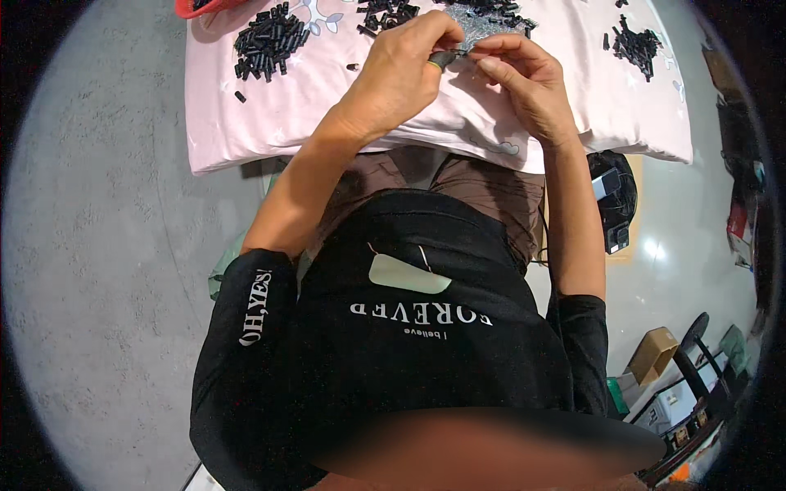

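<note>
Over the pink cloth my left hand [399,78] and my right hand [534,88] meet fingertip to fingertip, both closed in a pinch. A small dark piece [461,52] sits between them, too small to name. The left thumb has a black cover [442,60] with a yellowish edge. Just beyond the fingers lies a heap of small shiny silver pieces [468,26], partly hidden by my hands. Short black tubular parts [388,15] are heaped beside it, behind my left hand.
The pink patterned cloth [237,131] covers the work surface. On it lie a pile of short black cylinders [273,41] at left and thinner black parts [637,49] at right. A red basket [214,6] stands at the far left corner. Stray black pieces [240,96] lie nearby.
</note>
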Demonstrator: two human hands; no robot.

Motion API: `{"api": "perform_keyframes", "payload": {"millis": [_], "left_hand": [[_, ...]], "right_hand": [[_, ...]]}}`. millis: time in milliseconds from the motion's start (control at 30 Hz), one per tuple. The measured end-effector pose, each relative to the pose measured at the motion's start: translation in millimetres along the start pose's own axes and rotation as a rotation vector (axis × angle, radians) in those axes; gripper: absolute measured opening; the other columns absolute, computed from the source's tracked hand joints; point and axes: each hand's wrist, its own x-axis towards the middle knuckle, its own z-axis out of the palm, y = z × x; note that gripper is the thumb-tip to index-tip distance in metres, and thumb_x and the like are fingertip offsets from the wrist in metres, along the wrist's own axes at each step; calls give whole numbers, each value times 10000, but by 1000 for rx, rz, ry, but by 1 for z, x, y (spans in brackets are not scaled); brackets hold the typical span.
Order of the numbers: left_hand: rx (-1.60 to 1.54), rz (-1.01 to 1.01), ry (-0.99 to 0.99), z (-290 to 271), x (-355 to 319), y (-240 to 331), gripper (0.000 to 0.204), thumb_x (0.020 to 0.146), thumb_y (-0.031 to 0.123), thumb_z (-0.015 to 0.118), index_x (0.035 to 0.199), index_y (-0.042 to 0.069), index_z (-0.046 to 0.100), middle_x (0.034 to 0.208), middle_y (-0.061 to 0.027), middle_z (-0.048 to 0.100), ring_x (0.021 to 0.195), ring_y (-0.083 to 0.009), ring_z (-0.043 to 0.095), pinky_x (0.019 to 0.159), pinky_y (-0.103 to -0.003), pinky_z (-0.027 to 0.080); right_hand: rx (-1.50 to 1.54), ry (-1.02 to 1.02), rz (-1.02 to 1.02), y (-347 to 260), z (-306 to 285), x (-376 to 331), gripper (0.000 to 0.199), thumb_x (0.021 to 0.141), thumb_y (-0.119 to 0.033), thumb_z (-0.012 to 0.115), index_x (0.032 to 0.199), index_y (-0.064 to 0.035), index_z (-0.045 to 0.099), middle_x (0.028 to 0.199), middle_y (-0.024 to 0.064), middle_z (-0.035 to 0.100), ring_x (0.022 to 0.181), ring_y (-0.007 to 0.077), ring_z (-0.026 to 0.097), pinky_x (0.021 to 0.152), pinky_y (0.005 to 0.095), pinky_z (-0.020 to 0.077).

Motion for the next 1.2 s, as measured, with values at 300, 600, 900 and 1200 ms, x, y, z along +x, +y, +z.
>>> {"api": "perform_keyframes", "payload": {"millis": [300, 600, 900, 1200], "left_hand": [[-39, -6, 44, 8, 5, -5, 302, 741, -122, 523, 999, -4, 627, 936, -181, 680, 861, -355, 686, 767, -408, 545], [190, 12, -77, 7, -10, -25, 288, 736, -90, 552, 943, 43, 702, 925, -144, 642, 924, -351, 630, 836, -425, 511], [252, -5, -67, 15, -10, -25, 242, 743, -44, 593, 940, 43, 701, 933, -136, 638, 941, -349, 630, 852, -432, 510], [216, -47, -102, 6, -13, -26, 313, 745, -104, 515, 991, 30, 653, 938, -161, 623, 949, -387, 611, 856, -462, 489]], "right_hand": [[-49, 17, 7, 10, -13, 1, 148, 936, -42, 677, 1080, -12, 662, 920, 35, 682, 790, 90, 632, 709, 220, 497], [250, 72, -32, 12, -17, 6, 140, 962, -16, 620, 1100, -7, 643, 971, 101, 690, 782, 107, 624, 703, 207, 513], [300, 83, -7, 15, -20, 6, 154, 971, -33, 616, 1117, 0, 649, 977, 104, 687, 766, 121, 602, 710, 224, 510], [237, 62, 5, 12, -16, 5, 156, 981, -56, 615, 1126, -4, 638, 973, 97, 688, 800, 114, 629, 712, 222, 518]]}}
